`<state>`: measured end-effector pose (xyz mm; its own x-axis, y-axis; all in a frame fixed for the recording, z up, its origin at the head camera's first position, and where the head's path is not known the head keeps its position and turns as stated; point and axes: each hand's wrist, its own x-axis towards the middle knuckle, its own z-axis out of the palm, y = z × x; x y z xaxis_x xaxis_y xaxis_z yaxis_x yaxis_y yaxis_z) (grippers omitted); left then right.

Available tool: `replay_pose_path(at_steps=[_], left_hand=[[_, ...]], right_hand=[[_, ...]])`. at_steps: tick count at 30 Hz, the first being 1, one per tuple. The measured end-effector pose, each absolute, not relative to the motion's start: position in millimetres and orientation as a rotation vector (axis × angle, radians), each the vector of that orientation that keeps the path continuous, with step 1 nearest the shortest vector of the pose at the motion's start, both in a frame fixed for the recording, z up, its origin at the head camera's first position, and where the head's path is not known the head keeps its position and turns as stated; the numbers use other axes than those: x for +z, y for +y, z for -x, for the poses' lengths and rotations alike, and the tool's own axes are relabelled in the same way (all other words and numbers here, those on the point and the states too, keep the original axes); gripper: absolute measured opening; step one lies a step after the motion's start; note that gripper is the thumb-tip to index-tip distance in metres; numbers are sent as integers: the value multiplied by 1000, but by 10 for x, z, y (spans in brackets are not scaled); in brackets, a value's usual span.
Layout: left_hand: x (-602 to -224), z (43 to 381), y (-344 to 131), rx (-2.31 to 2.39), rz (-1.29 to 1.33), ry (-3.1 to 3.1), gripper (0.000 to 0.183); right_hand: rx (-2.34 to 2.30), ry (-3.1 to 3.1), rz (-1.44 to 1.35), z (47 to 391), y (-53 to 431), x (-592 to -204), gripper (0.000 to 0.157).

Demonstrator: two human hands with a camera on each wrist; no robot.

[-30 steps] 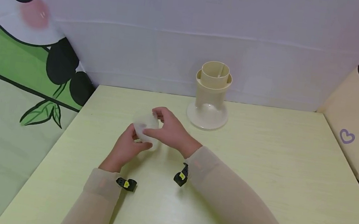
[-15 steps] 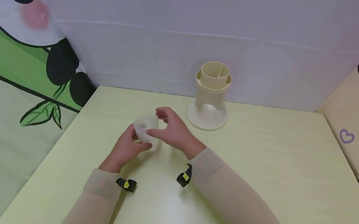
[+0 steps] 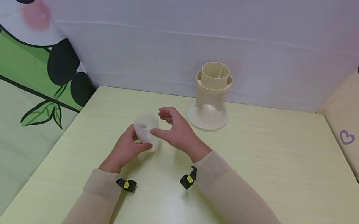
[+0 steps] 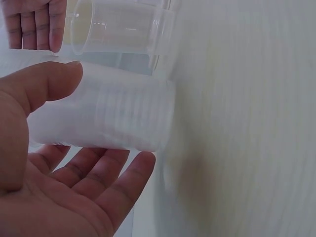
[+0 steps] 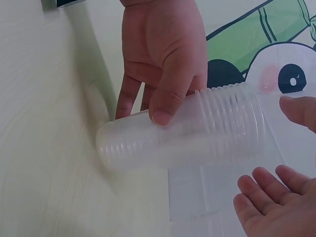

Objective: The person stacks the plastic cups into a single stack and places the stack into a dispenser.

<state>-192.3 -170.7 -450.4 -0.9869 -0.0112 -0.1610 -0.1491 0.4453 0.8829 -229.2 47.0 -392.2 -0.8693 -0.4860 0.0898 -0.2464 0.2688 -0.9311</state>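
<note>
A stack of clear plastic cups lies tilted in my left hand, above the table. In the left wrist view the thumb lies over the stack and the fingers curl beneath it. My right hand is just to the right, thumb and fingers spread wide. From the right wrist view, a gap shows between the right fingers and the rimmed end of the cup stack. The right hand holds nothing.
Behind the hands, near the table's back edge, stands a cream cylindrical holder with an inner tube and a round pale base. A pale cloth wall rises behind the pale wood table.
My right hand has moved away to the right from the cup stack, its fingers spread. My left hand and the stack stay almost where they were.
</note>
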Motion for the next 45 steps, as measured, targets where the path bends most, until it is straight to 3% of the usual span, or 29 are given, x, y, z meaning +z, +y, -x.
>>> replay_pose_path(at_steps=[23,45], left_hand=[[-4497,1917,-1699,1568,121,2575,78],[-4539,1926,-1727,1579,130,2560,77]], right_hand=[[-1816,2335,752,2237,1099,-3849,78],[-2069,2153,593,2246,1192,-4326,77]])
